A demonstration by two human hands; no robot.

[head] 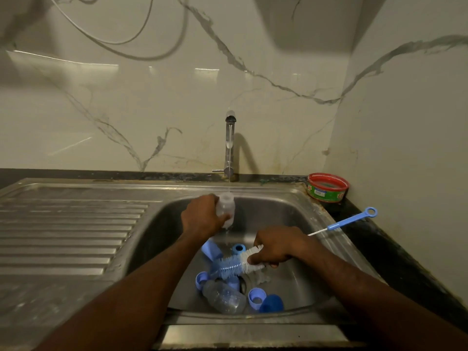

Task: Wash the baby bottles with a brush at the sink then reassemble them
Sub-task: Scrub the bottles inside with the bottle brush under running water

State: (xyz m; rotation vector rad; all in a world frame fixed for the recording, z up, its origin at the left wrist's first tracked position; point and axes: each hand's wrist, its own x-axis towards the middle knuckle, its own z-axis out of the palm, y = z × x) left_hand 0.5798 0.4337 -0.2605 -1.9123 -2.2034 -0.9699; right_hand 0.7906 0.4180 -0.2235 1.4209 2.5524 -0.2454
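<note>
My left hand [202, 216] grips a clear baby bottle [226, 208] upright under the running tap [230, 143], and water spills down from it. My right hand [274, 245] holds a blue and white bottle brush [236, 265] by its handle, with the bristles pointing left over the basin. A second clear bottle [224, 297] lies on its side at the bottom of the sink [157, 224]. Around it lie several blue parts: rings [256, 297], a dark blue cap [272, 304] and a pale blue cap [212, 250].
A thin blue-handled brush [347, 221] lies on the dark counter at the sink's right rim. A red and green tub [327, 187] stands in the back right corner. The ribbed steel drainboard [65, 231] stretches left of the basin.
</note>
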